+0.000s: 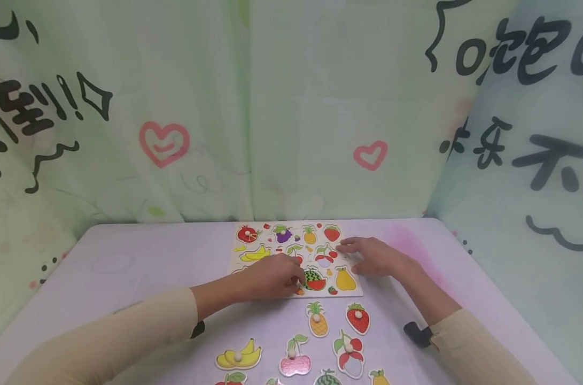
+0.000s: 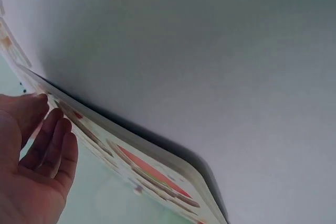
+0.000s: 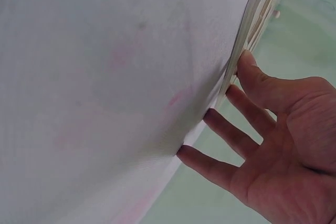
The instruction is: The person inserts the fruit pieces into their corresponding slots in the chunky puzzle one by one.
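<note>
A flat puzzle board (image 1: 291, 297) printed with fruit lies near the back of the table. My left hand (image 1: 271, 277) is over its front middle, beside the printed watermelon (image 1: 314, 279), with fingers bent down. In the left wrist view the fingertips (image 2: 64, 124) reach the board, and whether they pinch anything is hidden. On the far side, my right hand (image 1: 374, 255) rests at the board's right edge by the printed pear (image 1: 346, 279). The right wrist view shows its thumb touching that edge, the other fingers (image 3: 210, 171) spread and fairly straight.
Knobbed fruit pieces lie in front of the board: a pineapple (image 1: 317, 320), a strawberry (image 1: 358, 319), bananas (image 1: 239, 355), cherries (image 1: 295, 357) and a radish-like piece (image 1: 349, 355). Several more are cut off at the bottom edge. A printed curtain (image 1: 291, 107) stands behind the table.
</note>
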Tool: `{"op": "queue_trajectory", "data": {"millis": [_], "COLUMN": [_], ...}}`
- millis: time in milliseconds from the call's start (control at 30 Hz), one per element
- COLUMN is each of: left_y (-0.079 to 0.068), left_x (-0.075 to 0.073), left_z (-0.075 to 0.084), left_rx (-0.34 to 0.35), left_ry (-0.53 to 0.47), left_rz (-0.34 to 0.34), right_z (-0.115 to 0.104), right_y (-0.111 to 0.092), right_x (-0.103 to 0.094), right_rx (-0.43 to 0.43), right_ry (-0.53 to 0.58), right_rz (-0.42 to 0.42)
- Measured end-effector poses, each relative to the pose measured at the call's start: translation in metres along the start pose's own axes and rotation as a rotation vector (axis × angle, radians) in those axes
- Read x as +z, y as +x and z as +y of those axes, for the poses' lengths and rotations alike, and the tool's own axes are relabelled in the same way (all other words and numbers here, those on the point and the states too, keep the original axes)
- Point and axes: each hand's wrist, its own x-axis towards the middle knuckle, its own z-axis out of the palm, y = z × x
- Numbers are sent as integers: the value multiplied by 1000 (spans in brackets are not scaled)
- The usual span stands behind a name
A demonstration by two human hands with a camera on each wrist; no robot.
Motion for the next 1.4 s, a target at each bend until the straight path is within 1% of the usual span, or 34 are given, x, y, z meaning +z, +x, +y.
{"op": "queue_trajectory", "data": {"millis": [133, 300, 400, 533, 633, 767, 967, 1233, 1400], "left_y": [-2, -5, -7, -8, -10, -11, -10, -8, -7], "left_x": [1, 4, 5, 7, 8, 10, 12, 12, 13], "left_z": [11, 22, 28, 35, 39, 42, 43, 44, 45], "left_rx": [5, -7, 21, 77, 98, 113, 148, 157, 161], "left_ry": [-20, -62, -65, -60, -65, -48, -9, -7, -12], "left_rz": [-7, -39, -53, -73, -86, -89, -71, -73, -72], "right_z": [-1, -1, 0, 0, -1, -1, 2, 2, 1], "right_y": [0, -1, -1, -1, -2, -1, 1, 1, -1], "right_x": [0, 0, 1, 1, 1, 1, 1, 1, 1], "right_rx": [18, 37, 31, 28, 32, 34, 13, 23, 30], "right_ry": [5, 12, 1, -9, -9, -8, -7, 21, 17], "right_rz": [-4, -3, 0, 2, -2, -5, 3, 0, -1]}}
